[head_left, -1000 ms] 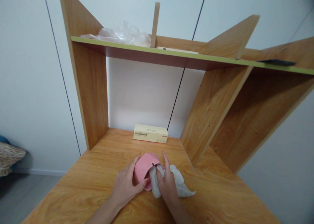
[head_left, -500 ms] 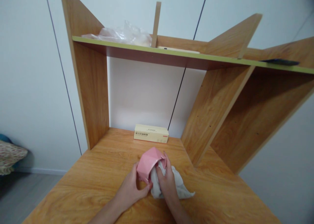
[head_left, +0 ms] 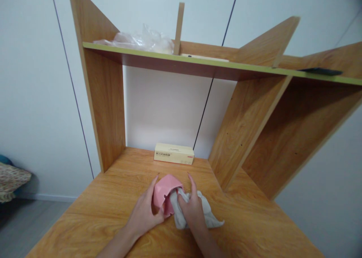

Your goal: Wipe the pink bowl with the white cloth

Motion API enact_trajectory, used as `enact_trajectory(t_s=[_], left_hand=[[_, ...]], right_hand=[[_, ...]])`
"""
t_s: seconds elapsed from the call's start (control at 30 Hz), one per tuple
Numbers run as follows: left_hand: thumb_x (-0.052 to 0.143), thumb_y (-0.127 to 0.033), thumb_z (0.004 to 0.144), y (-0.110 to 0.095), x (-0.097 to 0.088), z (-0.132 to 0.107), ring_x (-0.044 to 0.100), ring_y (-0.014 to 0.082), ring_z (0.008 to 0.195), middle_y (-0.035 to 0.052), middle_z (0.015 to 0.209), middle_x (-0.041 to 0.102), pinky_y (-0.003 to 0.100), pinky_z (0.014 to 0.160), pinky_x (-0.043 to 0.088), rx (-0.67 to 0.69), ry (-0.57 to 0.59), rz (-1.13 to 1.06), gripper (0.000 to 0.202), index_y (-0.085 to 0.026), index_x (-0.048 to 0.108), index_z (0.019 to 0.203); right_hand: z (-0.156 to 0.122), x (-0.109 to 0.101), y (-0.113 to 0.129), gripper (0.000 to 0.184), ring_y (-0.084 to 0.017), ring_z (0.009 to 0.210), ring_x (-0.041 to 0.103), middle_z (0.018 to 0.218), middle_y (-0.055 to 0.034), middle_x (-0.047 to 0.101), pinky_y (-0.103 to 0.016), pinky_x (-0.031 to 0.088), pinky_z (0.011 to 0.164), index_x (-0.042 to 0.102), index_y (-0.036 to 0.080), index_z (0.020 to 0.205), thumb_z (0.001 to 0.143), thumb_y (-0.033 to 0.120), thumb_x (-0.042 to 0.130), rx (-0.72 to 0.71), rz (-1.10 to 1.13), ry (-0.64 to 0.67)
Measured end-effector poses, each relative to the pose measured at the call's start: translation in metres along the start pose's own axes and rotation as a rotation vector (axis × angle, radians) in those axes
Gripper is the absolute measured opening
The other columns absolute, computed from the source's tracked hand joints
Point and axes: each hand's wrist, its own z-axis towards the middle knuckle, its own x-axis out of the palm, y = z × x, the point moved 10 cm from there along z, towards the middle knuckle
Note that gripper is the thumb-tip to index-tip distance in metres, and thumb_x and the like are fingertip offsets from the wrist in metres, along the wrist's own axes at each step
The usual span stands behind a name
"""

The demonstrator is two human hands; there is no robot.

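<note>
A pink bowl (head_left: 163, 192) rests tilted on its side on the wooden desk (head_left: 107, 212), its mouth turned toward me. My left hand (head_left: 143, 212) wraps round the bowl's left side and holds it. My right hand (head_left: 192, 209) grips a crumpled white cloth (head_left: 207, 214) and presses part of it into the bowl's mouth. The rest of the cloth trails to the right on the desk.
A cream carton box (head_left: 174, 153) lies at the back of the desk against the white wall. Above it a shelf (head_left: 198, 64) carries a clear plastic bag (head_left: 141, 41) and a dark flat object (head_left: 319, 71). Wooden side panels stand left and right.
The bowl was tipped up higher half a second ago and has come back down and slightly left. My right hand keeps working the cloth inside the bowl's mouth.
</note>
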Motion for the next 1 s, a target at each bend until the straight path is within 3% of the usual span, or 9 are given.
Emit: enact_trajectory(t_s=[0.2,0.3,0.37,0.47,0.57,0.67,0.77,0.87,1.0], left_hand=[[0.067,-0.025,0.060,-0.017,0.005,-0.003,0.045,0.0309,0.113,0.0082,0.122,0.051,0.035,0.097,0.031,0.117,0.063,0.052,0.065,-0.022,0.046,0.122],[0.065,-0.026,0.065,-0.017,0.006,-0.003,0.045,0.0299,0.113,0.0075,0.123,0.050,0.034,0.097,0.031,0.115,0.068,0.067,0.063,-0.023,0.044,0.124],[0.063,-0.028,0.069,-0.014,0.007,-0.002,0.041,0.0291,0.117,0.0081,0.125,0.049,0.036,0.099,0.029,0.093,0.067,0.066,0.062,-0.022,0.041,0.127],[0.063,-0.031,0.070,-0.007,0.012,-0.002,0.032,0.0290,0.123,0.0111,0.132,0.040,0.039,0.102,0.024,0.059,0.076,0.064,0.074,-0.018,0.028,0.133],[0.064,-0.034,0.070,0.005,0.022,-0.005,0.025,0.0286,0.126,0.0138,0.137,0.030,0.042,0.103,0.020,0.014,0.090,0.072,0.084,-0.015,0.016,0.136],[0.059,-0.034,0.074,0.012,0.032,-0.008,0.029,0.0266,0.124,0.0154,0.136,0.030,0.042,0.102,0.024,0.000,0.123,0.050,0.082,-0.015,0.008,0.136],[0.056,-0.031,0.076,0.015,0.034,-0.007,0.042,0.0249,0.116,0.0156,0.130,0.038,0.039,0.097,0.033,-0.005,0.125,0.017,0.076,-0.015,0.009,0.134],[0.057,-0.029,0.074,0.013,0.028,-0.004,0.048,0.0247,0.109,0.0146,0.125,0.044,0.038,0.093,0.038,-0.001,0.094,0.026,0.072,-0.015,0.016,0.131],[0.057,-0.025,0.069,0.001,0.016,0.001,0.044,0.0257,0.114,0.0135,0.127,0.043,0.038,0.096,0.034,0.049,0.039,0.147,0.067,-0.014,0.026,0.128]], right_hand=[[-0.004,0.008,0.001,0.060,-0.014,0.040,0.051,0.048,0.0062,0.053,-0.021,0.036,0.039,0.030,0.013,0.129,0.072,0.022,0.043,-0.055,0.065,0.090],[-0.005,0.012,-0.001,0.058,-0.013,0.044,0.054,0.058,0.0026,0.061,-0.021,0.041,0.044,0.028,0.013,0.131,0.075,0.022,0.041,-0.078,0.117,0.114],[-0.004,0.010,-0.004,0.057,-0.015,0.057,0.060,0.077,-0.0030,0.066,-0.023,0.046,0.054,0.028,0.014,0.130,0.075,0.023,0.041,-0.078,0.147,0.074],[-0.002,0.002,-0.011,0.055,-0.018,0.094,0.058,0.109,-0.0088,0.059,-0.028,0.046,0.077,0.033,0.016,0.128,0.075,0.026,0.043,-0.054,0.154,-0.032],[-0.001,-0.001,-0.014,0.054,-0.021,0.108,0.050,0.117,-0.0094,0.053,-0.033,0.041,0.087,0.034,0.018,0.128,0.076,0.030,0.044,-0.035,0.155,-0.079],[-0.001,0.000,-0.013,0.056,-0.021,0.102,0.053,0.115,-0.0097,0.054,-0.032,0.042,0.085,0.032,0.017,0.129,0.076,0.031,0.044,-0.025,0.177,-0.072],[-0.001,0.002,-0.012,0.058,-0.019,0.089,0.059,0.104,-0.0080,0.060,-0.030,0.046,0.077,0.030,0.016,0.130,0.076,0.031,0.044,0.010,0.178,-0.066],[-0.001,0.004,-0.012,0.060,-0.018,0.064,0.060,0.079,-0.0043,0.064,-0.027,0.047,0.055,0.029,0.013,0.130,0.075,0.031,0.045,0.068,0.120,-0.034],[0.000,0.003,-0.007,0.059,-0.016,0.040,0.049,0.048,0.0058,0.051,-0.024,0.036,0.039,0.031,0.012,0.129,0.074,0.028,0.046,0.061,0.038,0.001]])
